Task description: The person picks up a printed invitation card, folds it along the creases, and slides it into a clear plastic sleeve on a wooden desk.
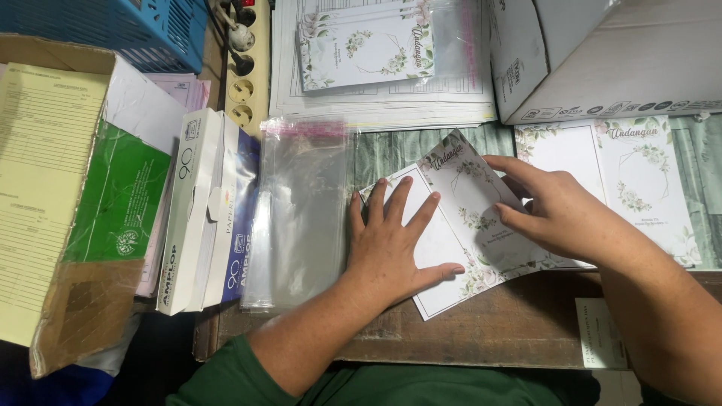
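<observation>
A white card with floral print [466, 203] lies angled on the wooden table, partly folded along its middle. My left hand [391, 240] presses flat on its left panel, fingers spread. My right hand [553, 210] rests on the right panel, with fingers bent over the card's edge. Just left of my left hand lies a stack of clear plastic sleeves [301, 210] with a pink strip at the top. More flat floral cards [639, 173] lie at the right, beside my right wrist.
Boxes of envelopes [199, 210] stand left of the sleeves, and an open cardboard box [68, 195] holds yellow forms. A power strip [248, 68], a blue basket [128, 26], paper stacks with bagged cards [376, 53] and a large white carton [602, 53] line the back.
</observation>
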